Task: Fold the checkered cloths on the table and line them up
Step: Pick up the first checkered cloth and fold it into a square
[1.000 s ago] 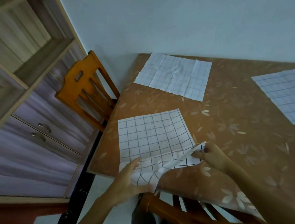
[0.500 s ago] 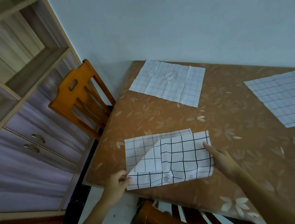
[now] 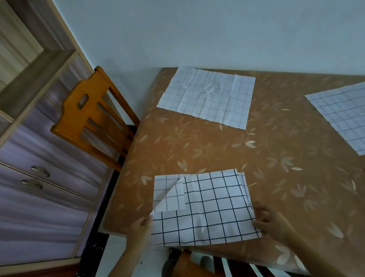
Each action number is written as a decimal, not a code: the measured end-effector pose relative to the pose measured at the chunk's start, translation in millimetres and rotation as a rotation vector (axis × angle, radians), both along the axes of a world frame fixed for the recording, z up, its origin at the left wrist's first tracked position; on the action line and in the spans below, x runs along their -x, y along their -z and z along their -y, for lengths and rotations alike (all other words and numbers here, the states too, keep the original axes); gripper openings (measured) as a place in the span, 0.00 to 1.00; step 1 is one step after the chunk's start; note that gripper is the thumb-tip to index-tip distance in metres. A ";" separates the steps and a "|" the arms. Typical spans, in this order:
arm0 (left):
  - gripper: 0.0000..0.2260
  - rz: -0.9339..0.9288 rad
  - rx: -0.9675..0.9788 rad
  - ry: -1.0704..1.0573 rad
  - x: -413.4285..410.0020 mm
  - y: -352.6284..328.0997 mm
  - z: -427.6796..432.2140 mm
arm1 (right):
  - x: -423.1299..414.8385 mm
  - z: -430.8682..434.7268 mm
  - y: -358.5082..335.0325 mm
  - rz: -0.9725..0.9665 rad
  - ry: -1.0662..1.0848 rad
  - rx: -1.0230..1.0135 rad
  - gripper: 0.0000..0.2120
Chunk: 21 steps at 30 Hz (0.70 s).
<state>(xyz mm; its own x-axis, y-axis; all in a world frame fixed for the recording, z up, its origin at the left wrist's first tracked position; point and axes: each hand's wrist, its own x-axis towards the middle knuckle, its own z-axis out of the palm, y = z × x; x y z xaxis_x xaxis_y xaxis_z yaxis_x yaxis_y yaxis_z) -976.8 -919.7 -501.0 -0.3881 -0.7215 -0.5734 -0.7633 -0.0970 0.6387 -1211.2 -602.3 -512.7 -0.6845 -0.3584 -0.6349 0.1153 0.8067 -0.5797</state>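
No text, label, brand, number or sign is legible. The checkered cloth [image 3: 205,213] at the near edge of the desk [image 3: 291,195] bears only a dark line grid. The desk cover bears only a pale leaf print.

Near cloth [image 3: 204,204] folded over onto itself, left hand [image 3: 140,227] and right hand [image 3: 268,219] drawn back to near corners

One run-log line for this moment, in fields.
near cloth: folded over, far-left corner turned back | left hand: grips left edge | right hand: grips right edge | far cloth: flat
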 end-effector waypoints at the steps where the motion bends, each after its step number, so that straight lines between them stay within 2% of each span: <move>1: 0.18 0.011 -0.007 -0.023 2.5 0.3 0.8 | -1.4 0.2 0.4 -0.016 -0.004 -0.017 0.24; 5: 0.22 0.027 -0.044 -0.072 13.1 5.1 4.7 | -6.5 -0.1 -2.1 -0.066 -0.040 -0.100 0.24; 8: 0.20 0.016 -0.041 -0.080 22.7 8.0 5.9 | -10.8 -3.1 -4.5 -0.068 -0.071 -0.152 0.22; 15: 0.20 0.092 0.039 0.000 24.7 25.9 6.5 | -17.2 -5.7 -1.0 -0.082 -0.071 -0.163 0.20; 18: 0.20 0.135 0.217 0.110 18.5 24.1 2.9 | -17.0 -4.7 -0.7 -0.090 -0.079 -0.182 0.19; 20: 0.14 0.118 0.402 0.170 14.0 17.9 -2.5 | -19.8 -4.7 0.0 -0.132 -0.094 -0.212 0.18; 21: 0.10 0.113 0.527 0.228 11.5 16.3 -5.0 | -22.3 -4.5 1.3 -0.221 -0.129 -0.252 0.16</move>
